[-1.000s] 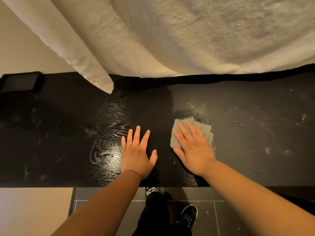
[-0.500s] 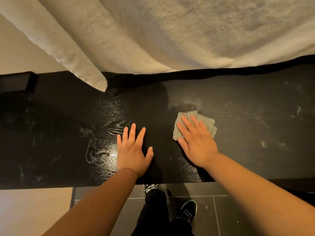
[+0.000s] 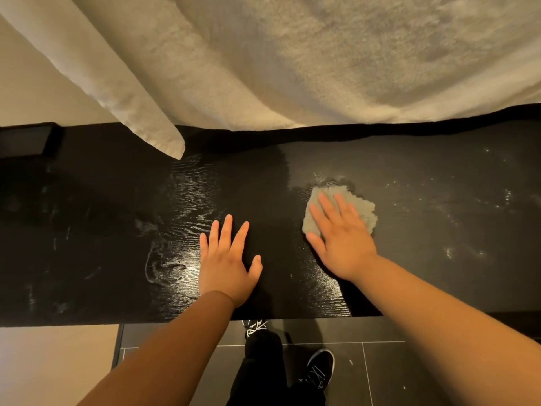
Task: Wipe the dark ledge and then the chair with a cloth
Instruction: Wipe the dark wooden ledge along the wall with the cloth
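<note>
Black wood-grain ledge (image 3: 424,273) spans the whole view from side to side, seen from above by the person standing at its front edge. Both bare forearms reach in over that front edge.

The left hand (image 3: 227,266) lies palm down on the ledge near its middle. Its fingers are straight and slightly fanned, the thumb is out to the side, and it holds nothing. The right hand (image 3: 342,244) also lies flat, a little further along the ledge toward its right end, with straight fingers pressing a small grey-green cloth (image 3: 364,208) onto the wood. The cloth sits about halfway between the ledge's front and back edges, and its crumpled edge shows beyond the fingertips and on the little-finger side.

Light glints off the grain on the ledge's front half, around the left hand, where a pale ring-shaped smear (image 3: 159,263) shows. The right part of the ledge looks duller and is dotted with pale specks. A thick cream towel (image 3: 292,68) hangs over the ledge's back edge, with one folded corner dipping low toward the back left. A flat dark box (image 3: 26,140) rests at the ledge's far left end (its detail is lost in shadow).

Below the front edge are dark grey floor tiles (image 3: 409,376) with pale grout lines, black trousers and black shoes (image 3: 320,367). The white markings on the shoes are too small to read as writing
</note>
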Demonstrator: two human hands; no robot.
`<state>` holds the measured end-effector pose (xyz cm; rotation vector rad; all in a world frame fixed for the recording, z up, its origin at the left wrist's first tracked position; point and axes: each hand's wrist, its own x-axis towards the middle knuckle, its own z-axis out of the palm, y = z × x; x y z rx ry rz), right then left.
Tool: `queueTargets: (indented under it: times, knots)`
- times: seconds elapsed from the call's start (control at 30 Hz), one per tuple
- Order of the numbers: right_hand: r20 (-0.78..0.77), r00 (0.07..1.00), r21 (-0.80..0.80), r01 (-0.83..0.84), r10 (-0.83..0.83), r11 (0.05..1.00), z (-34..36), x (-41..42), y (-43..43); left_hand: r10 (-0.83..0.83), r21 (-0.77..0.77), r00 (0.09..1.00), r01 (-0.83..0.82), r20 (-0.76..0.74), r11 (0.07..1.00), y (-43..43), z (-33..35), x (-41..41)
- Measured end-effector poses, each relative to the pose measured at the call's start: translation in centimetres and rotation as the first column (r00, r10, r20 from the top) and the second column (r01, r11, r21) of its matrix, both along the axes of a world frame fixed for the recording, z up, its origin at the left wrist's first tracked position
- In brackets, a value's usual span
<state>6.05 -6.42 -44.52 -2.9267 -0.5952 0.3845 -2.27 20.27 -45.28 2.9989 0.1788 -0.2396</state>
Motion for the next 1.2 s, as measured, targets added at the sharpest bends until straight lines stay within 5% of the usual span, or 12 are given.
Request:
queueTargets:
  times: [0.17,0.4,0.67,0.93,1.1,1.2]
  knots:
    - [-0.009,0.973,0.016,-0.229,0.229,0.973,0.0,-0.3,-2.2,-0.002,0.012,1.0,0.002,-0.006,1.0,0.0,0.0,0.2]
    - [-0.027,0.982,-0.003,0.189,-0.189,0.982,0.1,5.4,1.6,-0.003,-0.002,1.0,0.003,-0.011,1.0,0.0,-0.1,0.1]
    - [-0.041,0.956,0.037,-0.288,0.29,0.957,-0.1,1.6,-0.5,0.0,-0.008,1.0,0.0,-0.023,1.0,0.0,-0.1,0.1]
    - [-0.032,0.993,-0.002,0.114,-0.114,0.993,0.1,5.2,2.7,0.002,-0.041,1.0,-0.003,-0.018,0.999,0.1,-0.1,0.0]
    - [-0.019,0.963,0.037,-0.269,0.27,0.962,0.3,-0.4,1.9,0.0,-0.049,0.999,-0.003,-0.049,0.999,0.1,0.3,0.1]
    - [-0.031,0.953,-0.001,-0.3,0.3,0.954,0.1,1.3,0.2,-0.005,-0.041,0.997,0.002,-0.082,0.999,0.0,0.4,0.0]
